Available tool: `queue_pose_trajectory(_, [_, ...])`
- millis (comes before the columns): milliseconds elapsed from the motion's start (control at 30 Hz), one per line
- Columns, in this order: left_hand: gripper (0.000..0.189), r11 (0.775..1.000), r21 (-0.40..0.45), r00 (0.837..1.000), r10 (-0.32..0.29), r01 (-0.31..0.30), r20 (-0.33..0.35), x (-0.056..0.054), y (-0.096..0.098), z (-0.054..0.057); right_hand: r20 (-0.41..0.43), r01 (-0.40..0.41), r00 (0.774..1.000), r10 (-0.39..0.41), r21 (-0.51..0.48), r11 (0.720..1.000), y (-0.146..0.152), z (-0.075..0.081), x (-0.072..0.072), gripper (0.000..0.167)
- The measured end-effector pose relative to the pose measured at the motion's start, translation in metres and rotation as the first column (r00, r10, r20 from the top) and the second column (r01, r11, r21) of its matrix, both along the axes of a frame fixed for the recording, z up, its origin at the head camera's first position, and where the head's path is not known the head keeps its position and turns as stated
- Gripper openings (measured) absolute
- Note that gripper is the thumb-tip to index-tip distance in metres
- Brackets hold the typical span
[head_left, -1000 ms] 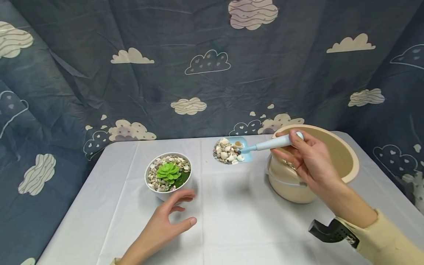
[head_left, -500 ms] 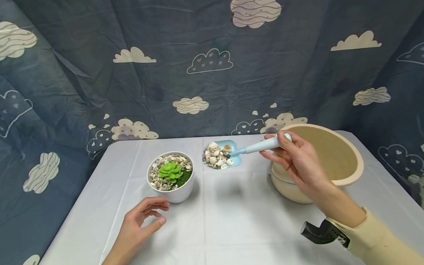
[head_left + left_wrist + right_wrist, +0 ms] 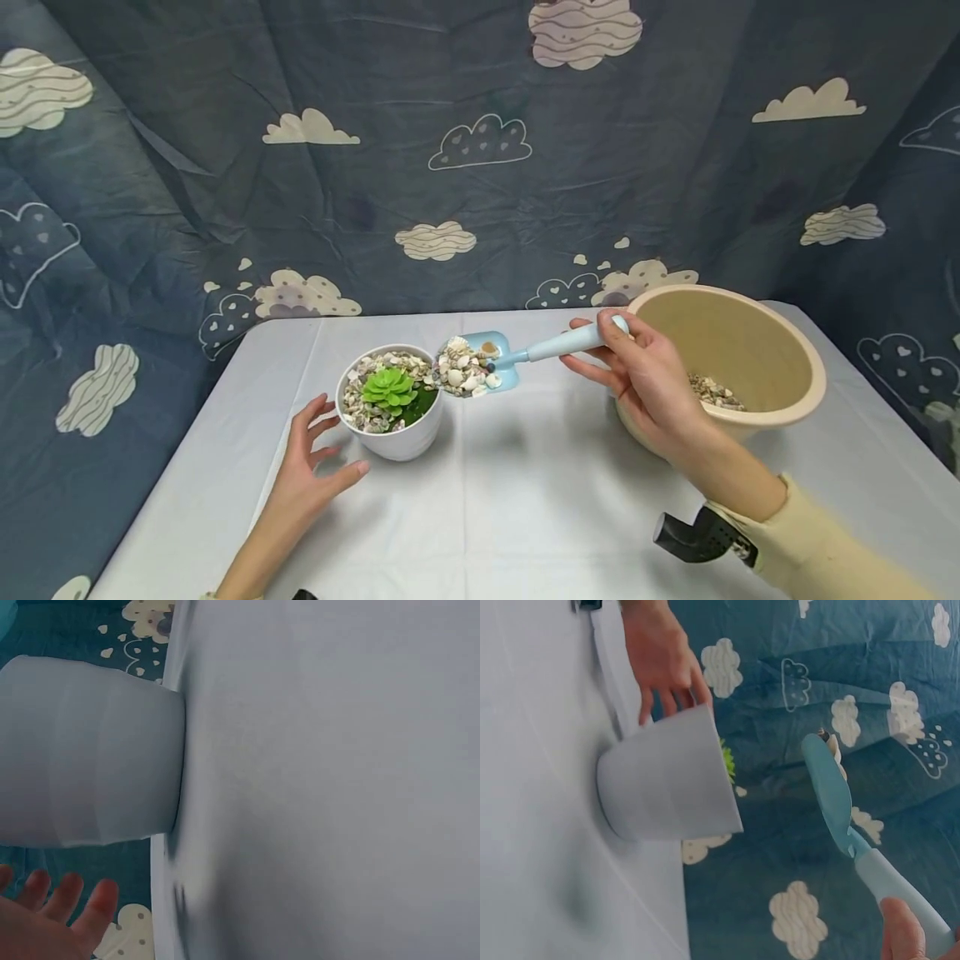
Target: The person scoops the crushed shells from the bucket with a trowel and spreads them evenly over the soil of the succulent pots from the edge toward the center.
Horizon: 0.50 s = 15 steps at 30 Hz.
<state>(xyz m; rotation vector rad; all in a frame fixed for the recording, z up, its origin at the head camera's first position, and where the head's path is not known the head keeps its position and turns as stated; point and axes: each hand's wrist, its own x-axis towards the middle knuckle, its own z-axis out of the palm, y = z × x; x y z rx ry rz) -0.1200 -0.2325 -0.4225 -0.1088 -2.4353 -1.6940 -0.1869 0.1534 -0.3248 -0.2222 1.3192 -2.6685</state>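
Note:
My right hand (image 3: 652, 375) pinches the pale blue handle of a small shovel (image 3: 564, 342). On its blade lies a heap of shells and pebbles (image 3: 463, 368), held level above the table beside the pot's right rim. A white flower pot (image 3: 401, 446) stands left of centre, filled with small shells around a green succulent (image 3: 388, 390). Close to the pot's left side my left hand (image 3: 303, 475) has its fingers spread and holds nothing. In the right wrist view the shovel (image 3: 831, 787) is higher than the pot (image 3: 667, 780).
A large beige bucket (image 3: 806, 375) stands on the right, behind my right forearm, with more shells (image 3: 716, 392) at its bottom. A white cloth (image 3: 525, 517) covers the table. A dark curtain (image 3: 480, 75) with cloud prints hangs behind.
The loaded shovel has moved left in my right hand, from near the bucket to the pot's rim. My left hand has shifted from the pot's front to its left side.

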Motion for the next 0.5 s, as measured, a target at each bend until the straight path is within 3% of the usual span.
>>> queue_pose_trajectory(200, [0.109, 0.991, 0.07, 0.994, -0.112, 0.113, -0.015, -0.021, 0.004, -0.001, 0.015, 0.027, 0.999, -0.028, 0.069, 0.997, -0.013, -0.008, 0.0, 0.031])
queue_pose_trajectory(500, [0.11, 0.967, 0.151, 0.978, -0.207, 0.206, -0.008, -0.041, 0.001, -0.001, -0.028, 0.08, 0.997, -0.078, 0.097, 0.992, -0.027, -0.018, -0.002, 0.023])
